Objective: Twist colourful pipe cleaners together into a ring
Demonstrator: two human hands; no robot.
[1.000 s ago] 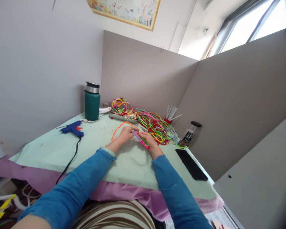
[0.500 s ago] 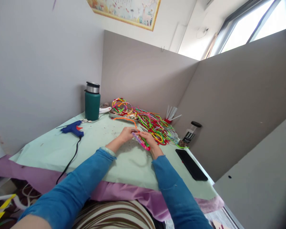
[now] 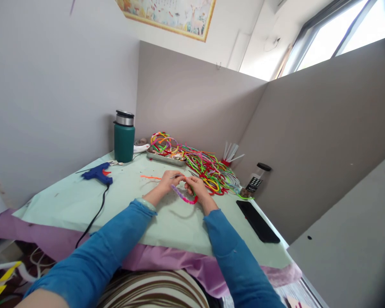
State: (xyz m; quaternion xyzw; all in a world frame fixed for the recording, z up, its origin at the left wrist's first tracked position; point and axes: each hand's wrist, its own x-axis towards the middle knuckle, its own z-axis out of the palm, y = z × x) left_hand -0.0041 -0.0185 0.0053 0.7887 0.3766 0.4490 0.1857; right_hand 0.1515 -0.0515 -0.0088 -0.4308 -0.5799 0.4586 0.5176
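My left hand (image 3: 170, 181) and my right hand (image 3: 197, 187) meet over the middle of the table, fingertips pinched close together. An orange pipe cleaner (image 3: 150, 176) sticks out leftward from behind my left hand, which pinches it. From under my right hand curves a pipe cleaner strip (image 3: 183, 198), purple at its free end and pink to red further along, with a bit of green by the palm. My right fingers are closed on this strip. The exact spot where the fingertips meet is too small to make out.
A pile of colourful pipe cleaners (image 3: 205, 164) lies beyond my hands, beside a metal tray (image 3: 167, 159). At left are a blue glue gun (image 3: 98, 173) with its cord and a green tumbler (image 3: 124, 141). At right are a black phone-like slab (image 3: 257, 221) and a clear bottle (image 3: 255, 182).
The orange pipe cleaner has swung from above my hands down to the left. The pink and purple strip now hangs lower and further left, its curve more open.
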